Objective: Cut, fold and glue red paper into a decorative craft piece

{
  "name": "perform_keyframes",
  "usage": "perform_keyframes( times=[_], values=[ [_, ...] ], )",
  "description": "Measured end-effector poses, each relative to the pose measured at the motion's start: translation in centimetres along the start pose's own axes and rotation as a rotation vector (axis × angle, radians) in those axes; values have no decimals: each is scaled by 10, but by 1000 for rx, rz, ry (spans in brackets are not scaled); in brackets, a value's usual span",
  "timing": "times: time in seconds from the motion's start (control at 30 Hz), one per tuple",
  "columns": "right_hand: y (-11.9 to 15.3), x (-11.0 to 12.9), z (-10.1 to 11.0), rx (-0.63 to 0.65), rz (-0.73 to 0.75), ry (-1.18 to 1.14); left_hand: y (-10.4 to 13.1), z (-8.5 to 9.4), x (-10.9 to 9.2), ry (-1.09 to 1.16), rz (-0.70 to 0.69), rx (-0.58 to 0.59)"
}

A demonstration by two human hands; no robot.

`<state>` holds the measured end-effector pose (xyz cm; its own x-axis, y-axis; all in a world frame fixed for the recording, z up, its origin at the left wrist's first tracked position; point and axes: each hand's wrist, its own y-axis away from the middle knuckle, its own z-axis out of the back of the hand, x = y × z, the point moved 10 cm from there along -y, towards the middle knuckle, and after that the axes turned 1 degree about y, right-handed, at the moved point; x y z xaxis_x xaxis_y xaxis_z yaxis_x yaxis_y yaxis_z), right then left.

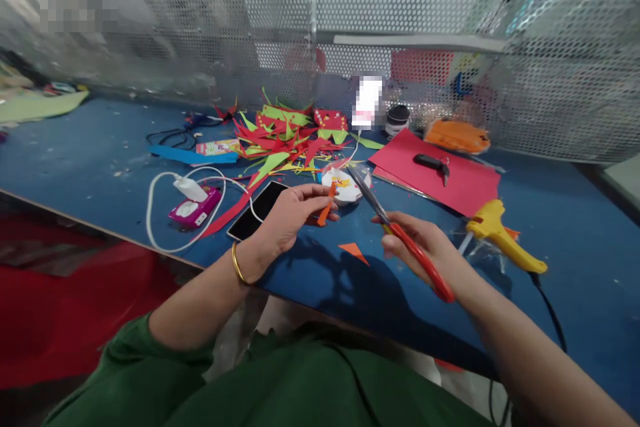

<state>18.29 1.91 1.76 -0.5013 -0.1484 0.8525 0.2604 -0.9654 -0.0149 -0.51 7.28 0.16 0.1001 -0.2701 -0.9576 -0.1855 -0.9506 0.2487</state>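
Between the thumb and fingers of my left hand [295, 213] is a narrow orange paper strip [327, 207]. My right hand [417, 243] grips red-handled scissors [415, 257], their metal blades pointing up and left, apart from the strip. Just beyond both hands sits a small white dish [349, 192] with little yellow and orange bits in it. An orange paper triangle [355, 253] lies on the blue table [310, 267] below and between my hands. A dark-screened phone [257, 209] rests beside my left hand, partly hidden by it.
Red and green paper scraps [280, 143] are heaped at the back. A purple device [195, 208] with a white cable sits left. On the right are red sheets [445, 177] bearing a black key [431, 163], and a yellow glue gun [505, 233]. A lit phone [367, 103] stands behind.
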Motion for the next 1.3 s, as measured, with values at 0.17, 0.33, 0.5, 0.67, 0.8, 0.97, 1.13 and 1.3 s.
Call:
perform_keyframes(
  times=[0.17, 0.33, 0.5, 0.67, 0.8, 0.97, 1.13, 1.3],
  values=[
    [-56, -2, -5, 21, -37, 78, -45, 24, -32, -136, -20, -39],
    [-97, -10, -13, 98, -103, 76, -78, 44, -49, -201, -48, -79],
    [-110, -5, -17, 133, -129, 91, -90, 56, -50, -226, -39, -119],
    [-118, 1, -19, 110, -125, 158, -94, 58, -47, -253, -30, -119],
    [-123, -1, -21, 108, -127, 198, -98, 58, -42, -262, -20, -107],
    [-127, 2, -21, 112, -115, 236, -103, 59, -40, -259, -20, -94],
    [-129, 8, -22, 108, -85, 241, -104, 62, -41, -228, -21, -105],
    [-135, 9, -23, 81, -52, 243, -107, 64, -42, -217, -15, -114]
  ],
)
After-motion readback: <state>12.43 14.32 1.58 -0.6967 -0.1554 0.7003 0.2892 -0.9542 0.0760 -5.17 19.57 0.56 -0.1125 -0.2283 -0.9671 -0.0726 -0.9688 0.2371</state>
